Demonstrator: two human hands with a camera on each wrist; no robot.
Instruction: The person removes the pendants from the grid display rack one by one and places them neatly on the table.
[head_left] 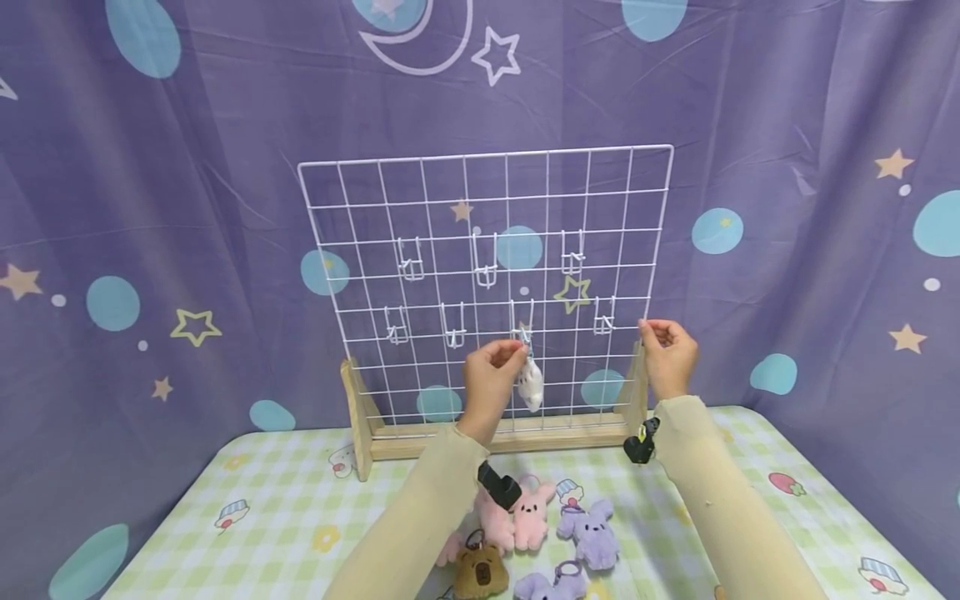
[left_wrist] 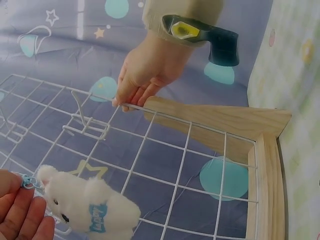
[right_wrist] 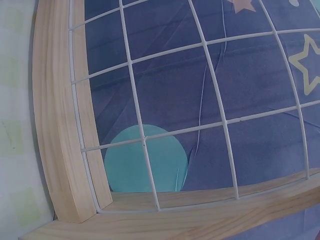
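Note:
My left hand (head_left: 491, 383) pinches the light blue ring of a small white plush keychain (head_left: 531, 385) between thumb and fingertips. The plush hangs in front of a white wire grid (head_left: 486, 154), right at a lower-row hook (head_left: 522, 321). In the left wrist view the plush (left_wrist: 95, 205) lies sideways in frame and shows a blue lettered patch; whether its ring is on the hook cannot be told. My right hand (head_left: 670, 357) grips the grid's right edge wire just above the wooden stand. The right wrist view shows only the grid and its wooden base (right_wrist: 60, 150).
Several more white hooks hang on the grid in two rows, such as an upper one (head_left: 486, 273). On the checked tablecloth (head_left: 285, 517) lie a pink plush (head_left: 532, 517), a brown plush (head_left: 482, 571) and a purple plush (head_left: 595, 537). A purple curtain (head_left: 187, 208) hangs behind.

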